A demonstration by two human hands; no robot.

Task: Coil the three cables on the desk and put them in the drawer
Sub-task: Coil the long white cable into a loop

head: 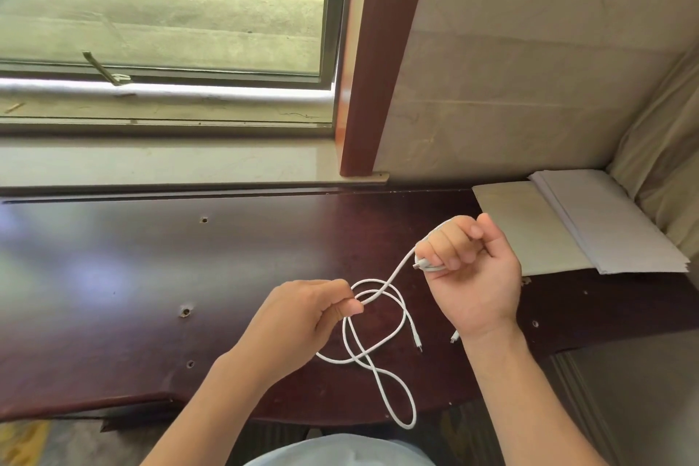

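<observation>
A thin white cable (pixel 382 375) runs between both hands above the dark wooden desk (pixel 113 276). My right hand (pixel 472 269) grips a small coil of it wound round the fingers, with a plug end poking out at the left. My left hand (pixel 302 314) pinches the cable further down. Below the left hand the slack hangs in loose loops past the desk's front edge. A plug tip (pixel 418 346) lies near the loops, and another white plug end (pixel 454 337) peeks out beside my right wrist. No drawer shows.
A stack of white paper (pixel 612 223) and a beige sheet (pixel 529 227) lie at the desk's back right corner. A window and sill (pixel 162 163) run behind the desk, with a red-brown frame post (pixel 363 106). Screw holes dot the desktop.
</observation>
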